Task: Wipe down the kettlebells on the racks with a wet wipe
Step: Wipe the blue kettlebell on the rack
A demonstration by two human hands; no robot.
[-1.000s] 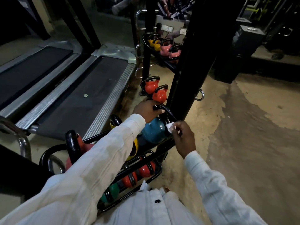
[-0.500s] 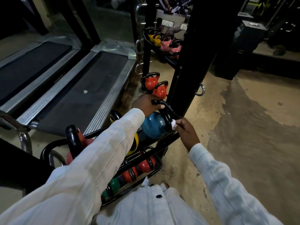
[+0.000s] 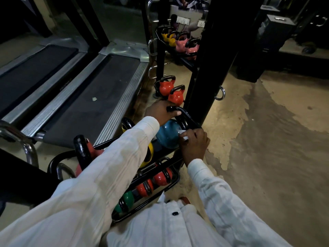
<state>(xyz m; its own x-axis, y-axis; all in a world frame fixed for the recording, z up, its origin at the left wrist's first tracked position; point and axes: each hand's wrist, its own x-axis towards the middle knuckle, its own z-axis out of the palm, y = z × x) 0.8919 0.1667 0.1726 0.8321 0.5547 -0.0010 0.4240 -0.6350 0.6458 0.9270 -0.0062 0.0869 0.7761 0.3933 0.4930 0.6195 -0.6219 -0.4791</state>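
Note:
A blue kettlebell (image 3: 167, 134) with a black handle sits at the right end of the upper shelf of a black rack (image 3: 53, 161). My left hand (image 3: 161, 112) grips its handle from above. My right hand (image 3: 194, 145) pinches a white wet wipe (image 3: 183, 133) and presses it against the kettlebell's right side. A yellow kettlebell (image 3: 148, 154) sits next to it, mostly hidden by my left sleeve. A red kettlebell (image 3: 85, 152) with a black handle stands further left.
The lower shelf holds two red kettlebells (image 3: 161, 177) and a green one (image 3: 127, 200). Two more red kettlebells (image 3: 170, 91) stand on the floor beyond, by a black post (image 3: 210, 68). Yellow and pink ones (image 3: 181, 43) fill a farther rack. Treadmills (image 3: 85, 97) lie on the left.
My right hand has slid the wipe from the handle base down onto the blue kettlebell's right side. My left hand keeps its hold on the handle.

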